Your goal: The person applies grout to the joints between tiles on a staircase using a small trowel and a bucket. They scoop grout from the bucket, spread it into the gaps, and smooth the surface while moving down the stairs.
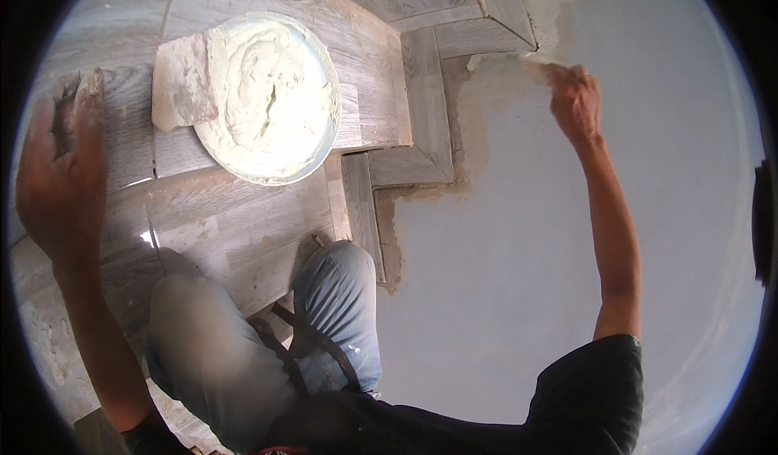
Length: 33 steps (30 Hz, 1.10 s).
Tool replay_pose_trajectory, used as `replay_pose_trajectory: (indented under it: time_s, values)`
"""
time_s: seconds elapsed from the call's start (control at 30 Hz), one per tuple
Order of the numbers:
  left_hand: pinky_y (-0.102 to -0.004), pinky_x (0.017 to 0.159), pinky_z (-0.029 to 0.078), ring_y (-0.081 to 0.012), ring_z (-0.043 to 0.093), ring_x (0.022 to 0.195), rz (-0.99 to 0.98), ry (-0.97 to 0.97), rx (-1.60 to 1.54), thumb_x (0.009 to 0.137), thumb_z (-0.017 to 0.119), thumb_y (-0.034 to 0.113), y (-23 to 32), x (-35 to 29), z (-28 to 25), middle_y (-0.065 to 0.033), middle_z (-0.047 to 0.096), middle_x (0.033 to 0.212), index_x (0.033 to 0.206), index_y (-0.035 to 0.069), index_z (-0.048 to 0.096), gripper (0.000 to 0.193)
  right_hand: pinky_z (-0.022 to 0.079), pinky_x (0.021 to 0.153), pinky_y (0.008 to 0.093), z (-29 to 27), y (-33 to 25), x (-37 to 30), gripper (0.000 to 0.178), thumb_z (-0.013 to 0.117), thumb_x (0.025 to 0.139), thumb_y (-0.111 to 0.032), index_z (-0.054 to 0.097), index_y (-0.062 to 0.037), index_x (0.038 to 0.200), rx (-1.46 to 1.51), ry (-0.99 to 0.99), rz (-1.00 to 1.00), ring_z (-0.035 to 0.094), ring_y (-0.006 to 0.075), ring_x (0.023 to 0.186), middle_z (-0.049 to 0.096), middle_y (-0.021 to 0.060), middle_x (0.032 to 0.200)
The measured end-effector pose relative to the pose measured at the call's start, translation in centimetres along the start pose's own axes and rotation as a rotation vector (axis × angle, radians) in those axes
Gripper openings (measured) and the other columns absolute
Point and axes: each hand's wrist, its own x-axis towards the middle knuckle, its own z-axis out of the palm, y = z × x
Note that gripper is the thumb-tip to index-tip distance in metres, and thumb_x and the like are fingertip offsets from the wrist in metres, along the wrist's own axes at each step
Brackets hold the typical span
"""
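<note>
At the upper right, my right hand (577, 102) is closed around what looks like a putty knife (538, 58), mostly hidden by the fingers. Its pale end meets the grey wall (519, 277) beside the stepped skirting tiles (490, 37). My left hand (65, 163) is raised at the far left, fingers stretched and apart, with pale smears on the fingertips and nothing in it. Between the hands, a round light basin (331, 127) on a stair holds creamy white filler (263, 90). Across its left rim lies a stained, squarish flat plate (182, 82).
Wood-look tiled stairs (235, 220) lie under the basin and in front of my bent knees (336, 293). A band of beige filler (478, 123) follows the skirting's zigzag edge on the wall. Pale patches also mark the wall at the top.
</note>
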Motion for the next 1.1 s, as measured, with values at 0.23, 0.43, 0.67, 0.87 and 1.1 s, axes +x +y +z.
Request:
replay_pose_trajectory:
  time_s: [0.23,0.43,0.67,0.87,1.1]
  values:
    - [-0.038,0.086,0.05,-0.0255,0.066,0.096,-0.083,-0.053,-0.058,0.091,0.056,0.04,0.7,-0.2,-0.2,-0.0163,0.064,0.109,0.128,0.006,0.049,0.051,0.046,0.075,0.0348,1.2,-0.4,0.4,0.021,0.055,0.075,-0.003,0.066,-0.0087,0.092,-0.045,-0.023,0.009,0.054,0.0202,0.089,0.066,0.0023,0.092]
    - [-0.0418,0.091,0.049,-0.0264,0.064,0.101,-0.156,-0.116,-0.097,0.094,0.049,0.043,1.1,-0.4,-0.1,-0.0175,0.061,0.116,0.137,0.009,0.04,0.056,0.047,0.078,0.0351,1.7,-1.7,0.2,0.026,0.057,0.075,-0.002,0.067,-0.0084,0.098,-0.007,0.039,-0.112,0.055,0.02,0.093,0.066,0.0016,0.101]
    - [-0.0421,0.094,0.047,-0.0265,0.062,0.105,-0.164,-0.146,-0.12,0.094,0.049,0.043,1.4,-0.3,-0.1,-0.0195,0.057,0.122,0.135,0.009,0.043,0.053,0.047,0.075,0.0354,2.4,-0.8,-1.9,0.029,0.057,0.076,-0.003,0.067,-0.0111,0.102,0.037,0.057,-0.056,0.055,0.0202,0.092,0.067,0.0027,0.096]
    - [-0.0393,0.087,0.051,-0.0271,0.063,0.103,-0.134,-0.098,-0.107,0.094,0.05,0.04,0.8,-0.7,0.1,-0.0193,0.051,0.129,0.136,0.009,0.042,0.052,0.047,0.077,0.0361,-0.1,-1.5,1.1,0.021,0.054,0.077,-0.005,0.068,-0.0083,0.093,-0.066,-0.058,0.22,0.056,0.0225,0.092,0.068,0.006,0.091]
    - [-0.037,0.078,0.056,-0.0272,0.066,0.096,-0.088,-0.183,-0.013,0.096,0.052,0.032,-0.7,-1.1,0.5,-0.0199,0.054,0.125,0.132,0.008,0.046,0.045,0.047,0.081,0.0357,3.1,-7.2,2.4,0.023,0.055,0.077,-0.008,0.065,-0.0069,0.098,-0.058,-0.17,0.032,0.054,0.0221,0.101,0.065,0.0044,0.101]
